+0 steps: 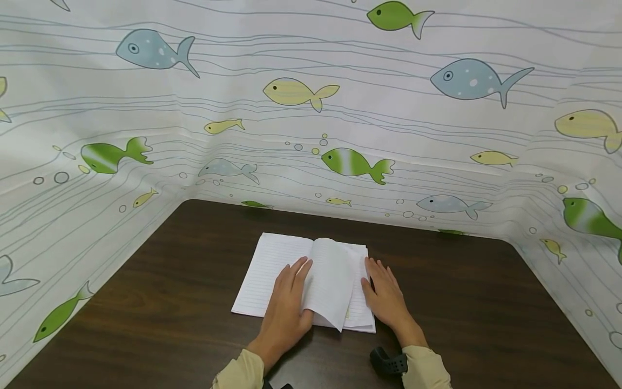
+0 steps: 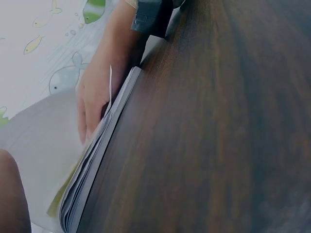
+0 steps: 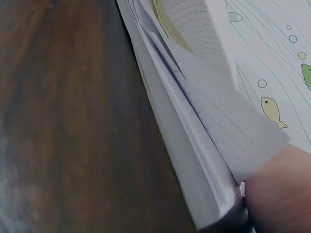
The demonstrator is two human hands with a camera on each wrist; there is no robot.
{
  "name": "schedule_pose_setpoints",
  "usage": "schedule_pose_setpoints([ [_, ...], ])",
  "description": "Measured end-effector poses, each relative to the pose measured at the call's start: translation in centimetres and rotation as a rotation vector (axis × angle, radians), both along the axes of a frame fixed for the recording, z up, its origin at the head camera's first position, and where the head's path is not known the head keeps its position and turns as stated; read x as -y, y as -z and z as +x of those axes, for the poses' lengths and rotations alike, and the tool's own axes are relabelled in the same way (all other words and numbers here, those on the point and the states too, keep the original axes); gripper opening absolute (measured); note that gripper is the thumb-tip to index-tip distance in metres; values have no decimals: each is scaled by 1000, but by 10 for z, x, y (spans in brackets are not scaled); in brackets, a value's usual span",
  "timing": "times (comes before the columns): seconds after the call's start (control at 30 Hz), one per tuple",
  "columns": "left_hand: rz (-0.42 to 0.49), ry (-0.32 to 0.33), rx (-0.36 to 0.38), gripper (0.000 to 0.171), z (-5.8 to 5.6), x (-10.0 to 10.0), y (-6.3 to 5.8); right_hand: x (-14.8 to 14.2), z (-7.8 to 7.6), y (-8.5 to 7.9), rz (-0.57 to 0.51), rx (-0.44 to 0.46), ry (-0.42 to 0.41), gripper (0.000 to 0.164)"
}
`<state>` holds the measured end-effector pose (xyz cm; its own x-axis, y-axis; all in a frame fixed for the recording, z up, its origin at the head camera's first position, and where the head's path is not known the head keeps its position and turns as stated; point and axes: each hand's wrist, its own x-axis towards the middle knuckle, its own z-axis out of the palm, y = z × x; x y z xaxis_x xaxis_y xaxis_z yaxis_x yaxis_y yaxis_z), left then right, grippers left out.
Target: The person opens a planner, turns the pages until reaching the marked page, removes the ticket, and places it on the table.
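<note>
An open notebook (image 1: pixel 250 292) with ruled white pages lies on the table. One loose leaf (image 1: pixel 330 275) stands curved up from its middle, bending over the right-hand pages. My left hand (image 1: pixel 286 308) is over the left page, fingers extended, its thumb beside the leaf's lower edge. At the notebook's right edge rests my right hand (image 1: pixel 386 297), with fairly straight fingers; the left wrist view shows this hand (image 2: pixel 97 97) by the page edges. A page corner (image 3: pixel 262 141) lifts beside the right hand in the right wrist view. A yellowish strip (image 3: pixel 170 24) shows among the pages.
The dark wooden table (image 1: pixel 160 335) surrounds the notebook. White fabric (image 1: pixel 291 54) printed with fish rises behind and at both sides. A black band (image 1: pixel 389 361) is on the right wrist, next to a beige sleeve (image 1: pixel 425 367).
</note>
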<state>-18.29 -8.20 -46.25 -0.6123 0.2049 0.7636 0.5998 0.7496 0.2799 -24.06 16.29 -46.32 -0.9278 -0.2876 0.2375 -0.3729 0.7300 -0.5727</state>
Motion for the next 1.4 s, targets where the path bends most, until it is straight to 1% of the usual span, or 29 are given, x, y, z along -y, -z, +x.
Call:
schedule_pose_setpoints([
  [0.13,-14,-56,-78,90,-1,0,-2,0,0,0,5,1,10,55],
  [0.27,-6,-121,-135,88,-1,0,-4,0,0,1,8,0,17,55],
  [0.4,6,-156,-175,91,1,0,-6,0,0,0,3,-7,15,54],
  [0.53,13,-177,-215,98,3,-1,-7,1,0,0,2,-9,17,54],
  [0.6,5,-195,-250,96,4,-2,-8,1,0,0,3,-3,21,54],
  [0.67,-4,-208,-291,87,4,-2,-8,1,-1,0,4,3,26,54],
  [0.77,-26,-214,-334,74,3,-2,-9,1,-2,1,5,14,29,55],
  [0.83,-41,-197,-345,70,3,-2,-9,1,-2,1,3,14,29,55],
  [1.0,-98,-188,-382,62,2,-1,-9,0,-1,1,0,-3,25,54],
  [1.1,-103,-177,-408,58,1,-2,-10,0,-1,1,2,4,28,53],
  [1.17,-98,-157,-404,53,1,-3,-10,0,-2,1,1,16,29,54],
  [1.23,-89,-128,-374,48,2,-4,-11,0,-2,2,5,28,30,54],
  [1.33,-72,-105,-286,44,2,-5,-10,0,-3,2,4,34,28,54],
  [1.4,-54,-100,-211,47,3,-6,-8,0,-3,1,3,34,27,54],
])
